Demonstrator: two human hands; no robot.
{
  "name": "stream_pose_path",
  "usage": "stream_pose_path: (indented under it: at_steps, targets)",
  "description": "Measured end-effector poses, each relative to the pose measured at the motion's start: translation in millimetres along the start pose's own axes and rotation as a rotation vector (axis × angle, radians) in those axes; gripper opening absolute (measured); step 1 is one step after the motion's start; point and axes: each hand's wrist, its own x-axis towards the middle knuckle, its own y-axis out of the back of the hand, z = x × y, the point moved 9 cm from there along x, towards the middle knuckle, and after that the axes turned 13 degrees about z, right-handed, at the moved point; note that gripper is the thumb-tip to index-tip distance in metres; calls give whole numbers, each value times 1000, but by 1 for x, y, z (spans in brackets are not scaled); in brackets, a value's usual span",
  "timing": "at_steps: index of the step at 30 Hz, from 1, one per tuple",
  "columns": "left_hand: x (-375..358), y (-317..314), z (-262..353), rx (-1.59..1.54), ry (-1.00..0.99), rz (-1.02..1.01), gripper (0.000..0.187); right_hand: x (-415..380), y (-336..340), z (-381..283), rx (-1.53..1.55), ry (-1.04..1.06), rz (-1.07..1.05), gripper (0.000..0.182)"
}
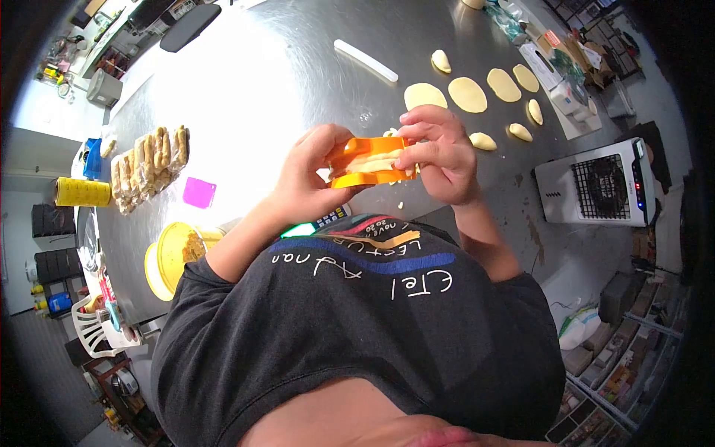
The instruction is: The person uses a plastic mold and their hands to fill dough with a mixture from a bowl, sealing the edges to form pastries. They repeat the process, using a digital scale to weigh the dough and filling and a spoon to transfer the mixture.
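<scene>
Close in front of my chest, my left hand (pixel 307 170) is wrapped round an orange dumpling press (pixel 361 179), thumb along its lower edge. The press is partly folded, and pale dough (pixel 372 162) shows between its two halves. From the other side, my right hand (pixel 448 155) has its fingers bent against the dough and the press's right end. Whether the dough has filling inside is hidden. Beyond my right hand lie flat dough rounds (pixel 468 95) and folded, half-moon dough pieces (pixel 483 141) on the metal table (pixel 298 97).
A white rolling pin (pixel 366 61) lies further back. To the left are bagged dough sticks (pixel 151 165), a purple scraper (pixel 199 192), a yellow tub (pixel 160 261) and a yellow roll (pixel 82 192). A white air cooler (pixel 592 182) stands right of the table.
</scene>
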Motion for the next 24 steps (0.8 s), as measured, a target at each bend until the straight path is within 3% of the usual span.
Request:
stream_pose_path:
  at_steps: [2,9,13,16,17,19,24]
  targets:
    - [-1,0,-2,-46,33,1,43,0,0,-1,147,-6,30,20]
    - [0,-1,1,19,-20,28,40,-10,4,17,150,-49,-1,16]
    - [3,11,5,206,-106,52,40,-21,24,50,-220,-21,145,13]
    - [6,12,3,226,-145,88,37,-34,32,84,-373,-290,214,13]
    - [7,12,4,254,-164,97,37,-34,32,84,-373,-289,215,13]
    - [7,9,2,276,-168,94,37,-21,23,54,-460,-59,216,13]
    - [9,1,2,299,-147,92,38,0,-10,18,-362,24,72,17]
